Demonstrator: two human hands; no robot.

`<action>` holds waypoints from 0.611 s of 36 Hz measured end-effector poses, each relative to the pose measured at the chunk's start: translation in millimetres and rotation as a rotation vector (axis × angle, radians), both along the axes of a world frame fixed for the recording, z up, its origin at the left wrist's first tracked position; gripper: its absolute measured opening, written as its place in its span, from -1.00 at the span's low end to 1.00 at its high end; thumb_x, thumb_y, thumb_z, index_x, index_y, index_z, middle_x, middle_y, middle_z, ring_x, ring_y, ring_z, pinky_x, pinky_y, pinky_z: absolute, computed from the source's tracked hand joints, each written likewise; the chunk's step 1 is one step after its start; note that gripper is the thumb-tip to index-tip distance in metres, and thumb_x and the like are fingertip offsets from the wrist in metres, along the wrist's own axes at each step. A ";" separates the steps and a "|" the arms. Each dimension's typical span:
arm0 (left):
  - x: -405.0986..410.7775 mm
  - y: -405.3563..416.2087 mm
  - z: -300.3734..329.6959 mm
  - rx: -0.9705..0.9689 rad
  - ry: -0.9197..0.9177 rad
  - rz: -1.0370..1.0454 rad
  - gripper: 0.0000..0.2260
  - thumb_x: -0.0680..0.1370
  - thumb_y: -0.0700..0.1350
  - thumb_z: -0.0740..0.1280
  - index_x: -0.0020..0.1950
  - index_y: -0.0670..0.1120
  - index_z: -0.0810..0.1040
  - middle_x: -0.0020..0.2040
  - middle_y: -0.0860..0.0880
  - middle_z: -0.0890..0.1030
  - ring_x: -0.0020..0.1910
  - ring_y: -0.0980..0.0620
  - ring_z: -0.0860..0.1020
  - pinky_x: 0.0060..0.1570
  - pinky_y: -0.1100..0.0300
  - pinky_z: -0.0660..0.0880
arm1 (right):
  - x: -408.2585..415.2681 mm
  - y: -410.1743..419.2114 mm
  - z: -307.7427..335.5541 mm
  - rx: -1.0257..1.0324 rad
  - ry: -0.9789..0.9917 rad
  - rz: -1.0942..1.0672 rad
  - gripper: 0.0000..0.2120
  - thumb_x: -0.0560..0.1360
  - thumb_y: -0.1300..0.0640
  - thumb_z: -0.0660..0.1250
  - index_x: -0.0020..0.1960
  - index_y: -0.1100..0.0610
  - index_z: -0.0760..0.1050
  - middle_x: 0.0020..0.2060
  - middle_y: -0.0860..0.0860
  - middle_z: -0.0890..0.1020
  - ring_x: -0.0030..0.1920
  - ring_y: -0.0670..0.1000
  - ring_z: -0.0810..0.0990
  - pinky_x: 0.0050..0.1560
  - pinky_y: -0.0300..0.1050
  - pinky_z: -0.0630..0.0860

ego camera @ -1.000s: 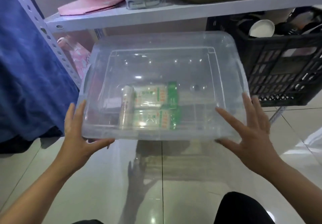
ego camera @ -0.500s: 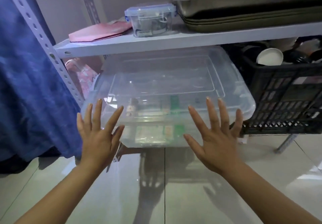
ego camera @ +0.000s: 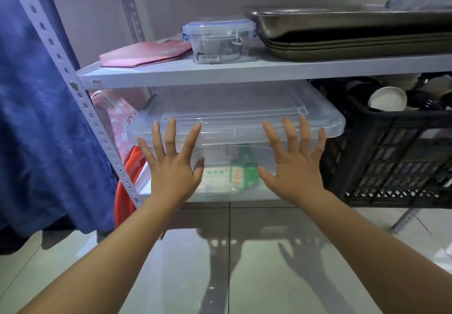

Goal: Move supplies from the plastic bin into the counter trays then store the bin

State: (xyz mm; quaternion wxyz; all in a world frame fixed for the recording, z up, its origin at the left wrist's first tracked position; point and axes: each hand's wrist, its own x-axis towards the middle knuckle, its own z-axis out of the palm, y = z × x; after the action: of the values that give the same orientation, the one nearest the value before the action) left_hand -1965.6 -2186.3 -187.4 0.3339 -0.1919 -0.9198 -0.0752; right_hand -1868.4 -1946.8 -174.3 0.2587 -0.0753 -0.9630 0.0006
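Observation:
The clear plastic bin (ego camera: 234,115) with its lid on sits on the floor under the grey shelf (ego camera: 244,74), most of it beneath the shelf. Green and white packets (ego camera: 230,174) show through its front wall. My left hand (ego camera: 171,167) lies flat against the bin's front, fingers spread and straight. My right hand (ego camera: 293,164) presses the front the same way, fingers reaching up to the lid's rim.
A black crate (ego camera: 396,157) with a white cup (ego camera: 387,98) stands right of the bin. A small clear box (ego camera: 219,40), pink folder (ego camera: 146,53) and metal trays (ego camera: 354,32) are on the shelf. A blue cloth (ego camera: 41,130) hangs left; an orange object (ego camera: 127,179) is behind the post.
The bin has slid farther back under the shelf. Both hands went from holding its corners to pressing flat on its front, and the view has lowered.

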 end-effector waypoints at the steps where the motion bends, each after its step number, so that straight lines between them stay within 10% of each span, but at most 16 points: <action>1: -1.0 0.9 0.3 -0.006 -0.004 0.002 -0.28 0.52 0.19 0.21 0.58 0.25 -0.11 0.57 -0.14 -0.02 0.57 -0.31 -0.10 0.43 -0.41 -0.22 | -1.5 -1.4 1.1 -0.004 -0.002 -0.006 -0.11 0.39 -0.26 0.26 0.57 -0.14 -0.12 0.55 0.12 0.06 0.57 0.28 -0.19 0.44 0.45 -0.22; 22: -48.8 13.2 14.1 -0.037 -0.168 -0.045 -0.20 0.44 0.25 0.28 0.57 0.25 -0.09 0.56 -0.15 0.05 0.57 -0.29 -0.20 0.42 -0.44 -0.23 | -46.9 16.7 15.0 -0.043 -0.132 -0.004 -0.10 0.44 -0.33 0.19 0.53 -0.24 -0.34 0.59 0.02 -0.17 0.56 0.15 -0.35 0.48 0.32 -0.32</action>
State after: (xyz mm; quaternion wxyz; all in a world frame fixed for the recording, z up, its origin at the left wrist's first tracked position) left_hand -2014.4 -2173.1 -173.3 0.2502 -0.2118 -0.9412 -0.0815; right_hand -1915.3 -1930.1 -159.3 0.1930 -0.0828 -0.9776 0.0156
